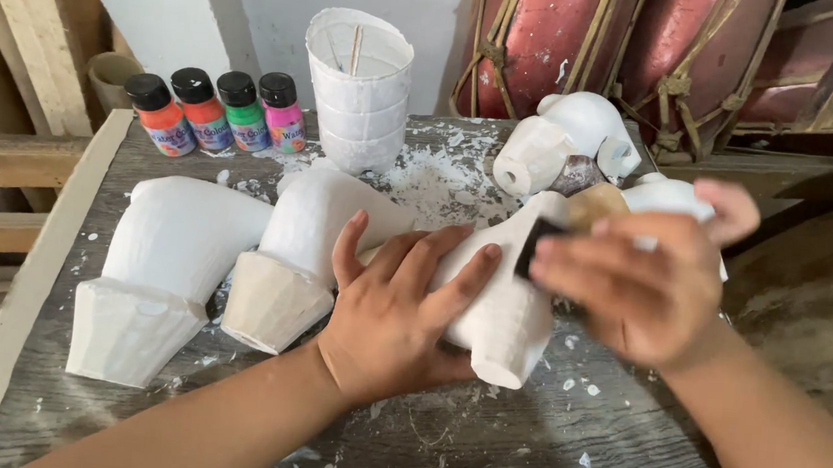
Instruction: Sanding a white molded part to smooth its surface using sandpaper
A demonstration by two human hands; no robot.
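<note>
left hand (400,313) spread flat on a white plaster shape (496,306), fingers apart, pressing it down on the grey wooden table (478,450). right hand (633,288) curled over the top of the same shape, pinching a small dark pad (533,246) against it; a bit blurry. plaster shape lying near the middle of the table, close to the front edge. two more big white shapes (173,263) just to the left. four little paint bottles (216,111) at the back left, orange, red, green, pink. white stacked cups (357,88) behind. white crumbs all over the table.
</note>
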